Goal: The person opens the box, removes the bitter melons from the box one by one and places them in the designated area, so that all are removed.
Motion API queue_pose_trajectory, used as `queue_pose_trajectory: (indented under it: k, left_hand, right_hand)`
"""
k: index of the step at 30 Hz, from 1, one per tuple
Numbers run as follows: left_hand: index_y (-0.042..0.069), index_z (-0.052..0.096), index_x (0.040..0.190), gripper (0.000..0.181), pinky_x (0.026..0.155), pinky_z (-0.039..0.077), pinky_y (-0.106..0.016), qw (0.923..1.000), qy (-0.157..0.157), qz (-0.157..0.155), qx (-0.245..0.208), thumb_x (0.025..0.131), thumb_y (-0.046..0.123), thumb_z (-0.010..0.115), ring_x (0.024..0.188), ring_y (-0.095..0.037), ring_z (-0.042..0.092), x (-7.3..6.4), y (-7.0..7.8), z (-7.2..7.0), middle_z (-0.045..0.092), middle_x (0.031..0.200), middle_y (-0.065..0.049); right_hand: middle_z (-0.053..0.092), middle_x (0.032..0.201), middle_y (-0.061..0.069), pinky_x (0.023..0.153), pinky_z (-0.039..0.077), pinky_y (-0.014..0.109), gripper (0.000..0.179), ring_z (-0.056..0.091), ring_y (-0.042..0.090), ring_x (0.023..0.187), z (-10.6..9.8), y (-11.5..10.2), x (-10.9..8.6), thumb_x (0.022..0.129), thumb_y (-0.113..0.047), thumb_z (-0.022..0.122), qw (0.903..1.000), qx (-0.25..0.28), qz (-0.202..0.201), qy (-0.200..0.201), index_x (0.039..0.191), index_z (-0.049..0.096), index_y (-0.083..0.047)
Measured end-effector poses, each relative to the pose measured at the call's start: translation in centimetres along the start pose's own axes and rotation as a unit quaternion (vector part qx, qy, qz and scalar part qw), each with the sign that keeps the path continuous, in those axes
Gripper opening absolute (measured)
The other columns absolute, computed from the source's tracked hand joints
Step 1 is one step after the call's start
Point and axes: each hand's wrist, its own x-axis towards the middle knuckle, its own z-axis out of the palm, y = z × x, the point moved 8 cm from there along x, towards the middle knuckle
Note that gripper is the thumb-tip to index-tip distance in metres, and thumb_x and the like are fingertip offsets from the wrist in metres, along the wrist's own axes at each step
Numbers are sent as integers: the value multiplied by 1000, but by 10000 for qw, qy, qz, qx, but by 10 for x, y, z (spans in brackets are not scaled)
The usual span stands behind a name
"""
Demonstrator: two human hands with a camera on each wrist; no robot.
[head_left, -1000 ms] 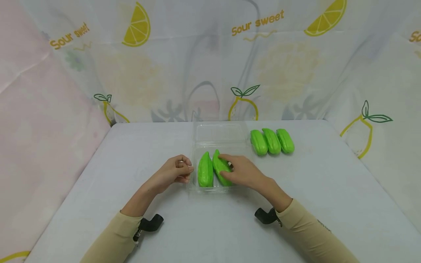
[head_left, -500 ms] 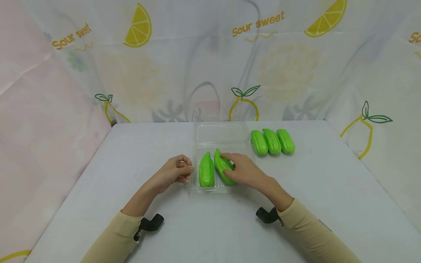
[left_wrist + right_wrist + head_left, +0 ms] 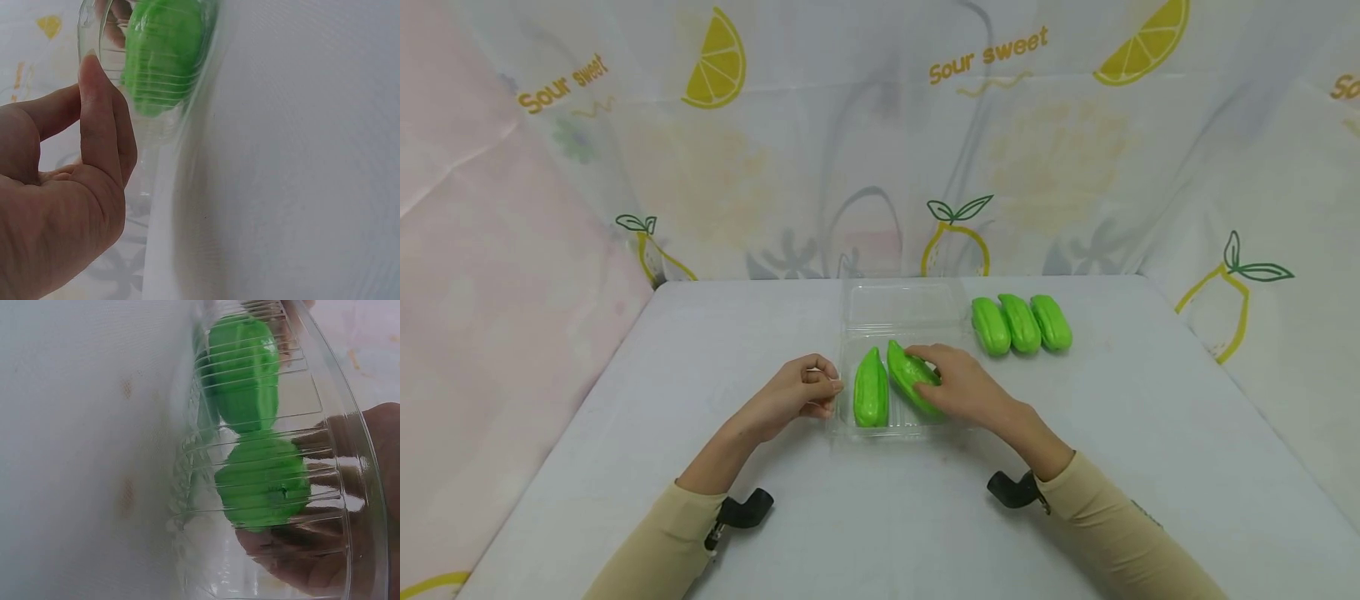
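A clear plastic clamshell box (image 3: 891,432) lies with its lid (image 3: 902,304) folded back, away from me. My left hand (image 3: 797,390) pinches the box's left rim between thumb and fingers, as the left wrist view shows. Inside, one long green ridged vegetable (image 3: 871,392) with a pointed tip lies along the left side. Beside it a second green ridged vegetable (image 3: 906,372) slants, tip to the far left, and my right hand (image 3: 964,387) grips it from the right. Through the box wall, the right wrist view shows my right fingers around the vegetable's blunt end (image 3: 265,484).
Three more green ridged vegetables (image 3: 1020,323) lie side by side at the back right of the white table (image 3: 1150,433). Behind the table hangs a lemon-print cloth (image 3: 880,150). Black camera mounts (image 3: 748,508) sit at both wrists.
My right hand has shifted slightly to the right with the vegetable it grips, which now slants more and stands farther from the left one. My left hand stays at the rim.
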Motion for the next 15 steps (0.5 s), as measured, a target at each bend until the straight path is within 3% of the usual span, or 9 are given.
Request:
queue_pose_trajectory:
  k: [15]
  left_hand:
    - [1,49,109,24,62,56,-21,10000,-2,10,8,97,15,63,66,-11,57,0,0,0,57,73,-2]
  right_hand:
    - [59,139,13,98,54,43,51,58,29,126,-14,4,0,92,-17,67,9998,-19,-170,143,139,54,-6]
